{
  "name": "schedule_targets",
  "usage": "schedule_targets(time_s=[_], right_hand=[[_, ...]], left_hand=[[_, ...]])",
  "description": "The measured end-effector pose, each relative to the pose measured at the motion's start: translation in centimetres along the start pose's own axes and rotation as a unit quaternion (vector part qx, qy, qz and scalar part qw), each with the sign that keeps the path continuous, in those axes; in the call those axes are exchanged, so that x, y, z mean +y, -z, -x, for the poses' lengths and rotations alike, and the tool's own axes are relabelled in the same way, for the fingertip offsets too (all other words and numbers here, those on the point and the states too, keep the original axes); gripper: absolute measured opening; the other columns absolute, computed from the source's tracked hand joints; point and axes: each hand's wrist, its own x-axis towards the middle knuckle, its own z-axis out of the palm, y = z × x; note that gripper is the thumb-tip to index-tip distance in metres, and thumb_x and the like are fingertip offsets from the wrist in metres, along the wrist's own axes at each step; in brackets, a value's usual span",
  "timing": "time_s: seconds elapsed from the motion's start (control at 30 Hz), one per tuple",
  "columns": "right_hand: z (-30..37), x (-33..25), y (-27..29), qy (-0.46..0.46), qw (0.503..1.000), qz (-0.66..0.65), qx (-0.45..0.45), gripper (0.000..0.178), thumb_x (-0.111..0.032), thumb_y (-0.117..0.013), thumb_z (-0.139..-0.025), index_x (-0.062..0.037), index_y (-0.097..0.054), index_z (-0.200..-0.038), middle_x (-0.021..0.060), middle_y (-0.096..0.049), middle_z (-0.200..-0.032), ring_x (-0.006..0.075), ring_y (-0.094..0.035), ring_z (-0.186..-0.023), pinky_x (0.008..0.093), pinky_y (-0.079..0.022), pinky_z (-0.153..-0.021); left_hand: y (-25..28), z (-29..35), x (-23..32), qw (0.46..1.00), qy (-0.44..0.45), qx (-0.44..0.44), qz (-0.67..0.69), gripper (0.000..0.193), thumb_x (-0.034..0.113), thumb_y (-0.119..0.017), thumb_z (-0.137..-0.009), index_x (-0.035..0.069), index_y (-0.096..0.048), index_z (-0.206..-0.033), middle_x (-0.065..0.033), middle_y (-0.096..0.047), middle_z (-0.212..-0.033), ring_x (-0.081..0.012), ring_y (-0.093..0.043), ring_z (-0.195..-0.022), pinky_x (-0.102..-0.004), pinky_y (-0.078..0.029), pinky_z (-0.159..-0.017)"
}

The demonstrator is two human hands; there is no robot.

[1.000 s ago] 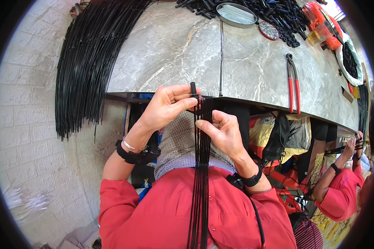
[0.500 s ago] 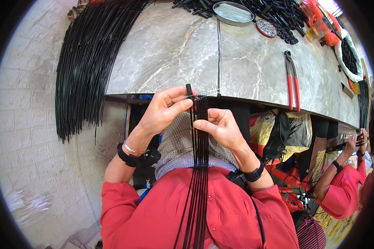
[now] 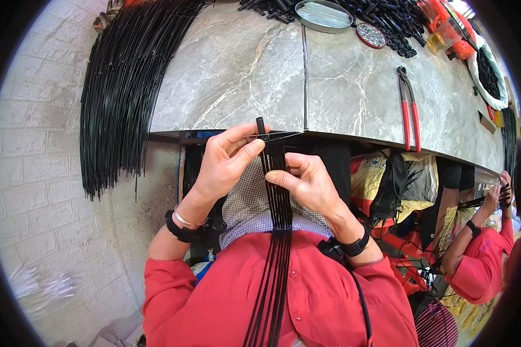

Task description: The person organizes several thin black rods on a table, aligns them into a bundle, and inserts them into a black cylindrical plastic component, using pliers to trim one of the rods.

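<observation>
A bundle of long thin black strands [image 3: 278, 211] hangs between my hands and runs down over my lap and red shirt. My left hand [image 3: 228, 156] pinches the top left of the bundle, thumb against fingers, where a short black tube [image 3: 260, 125] stands up. A thin pale wire [image 3: 289, 135] crosses the tops of the strands, its right end near the table edge. Lower on the right side, my right hand [image 3: 307, 180] has its thumb pressed over the strands; its fingertips are partly hidden behind them.
The grey marble-patterned table [image 3: 231, 75] lies ahead. On it are red-handled pliers [image 3: 410, 113], a dish of pale rods [image 3: 324, 16], a small red-rimmed dish [image 3: 370, 36] and heaped black pieces. More black strands [image 3: 121, 104] overhang its left side. A co-worker [image 3: 480, 260] handles strands at right.
The pale wire's ends now meet in a point at the right instead of spreading apart. The strands sit closer together. My right hand has shifted slightly left against them.
</observation>
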Motion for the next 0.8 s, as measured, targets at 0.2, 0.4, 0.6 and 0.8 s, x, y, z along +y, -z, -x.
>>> schedule_targets(time_s=[0.2, 0.4, 0.6, 0.8], right_hand=[[-0.6, 0.2, 1.2, -0.099, 0.983, -0.132, -0.085, 0.012, -0.012, -0.070, -0.084, 0.0000, -0.069, -0.088, -0.0032, -0.063, -0.075, 0.0025, -0.054, -0.068, 0.0228, -0.046, -0.059], [-0.6, 1.0, 1.1, -0.078, 0.984, -0.129, -0.099, 0.014, -0.013, -0.072, -0.083, -0.0007, -0.069, -0.088, -0.0064, -0.060, -0.072, 0.0008, -0.049, -0.064, 0.0207, -0.039, -0.053], [-0.2, -1.5, 0.8, 0.025, 0.996, 0.089, 0.009, 0.045, -0.018, -0.081, -0.070, 0.0010, -0.063, -0.106, 0.0003, -0.060, -0.075, 0.0045, -0.042, -0.056, 0.0224, -0.039, -0.052], [0.1, -2.8, 1.2, 0.018, 0.999, 0.045, 0.005, 0.027, -0.017, -0.073, -0.081, 0.0027, -0.063, -0.096, 0.0013, -0.059, -0.071, 0.0039, -0.052, -0.057, 0.0222, -0.042, -0.049]], left_hand=[[0.1, 0.5, -1.3, 0.997, -0.029, -0.003, 0.070, 0.029, 0.001, -0.059, -0.091, -0.006, -0.058, -0.118, -0.0113, -0.064, -0.111, -0.0150, -0.061, -0.100, -0.0288, -0.048, -0.091], [-0.3, 0.7, -1.5, 0.995, -0.047, 0.020, 0.082, 0.027, -0.001, -0.057, -0.091, -0.005, -0.059, -0.117, -0.0097, -0.065, -0.109, -0.0153, -0.062, -0.099, -0.0290, -0.050, -0.089], [-0.4, 0.7, -0.6, 0.997, -0.046, 0.010, 0.057, 0.027, -0.001, -0.057, -0.091, -0.006, -0.058, -0.117, -0.0096, -0.065, -0.110, -0.0146, -0.062, -0.100, -0.0283, -0.050, -0.088], [-0.9, 1.0, -0.1, 0.997, -0.049, -0.017, 0.049, 0.028, 0.001, -0.058, -0.092, -0.006, -0.056, -0.119, -0.0098, -0.065, -0.108, -0.0138, -0.062, -0.098, -0.0267, -0.051, -0.085]])
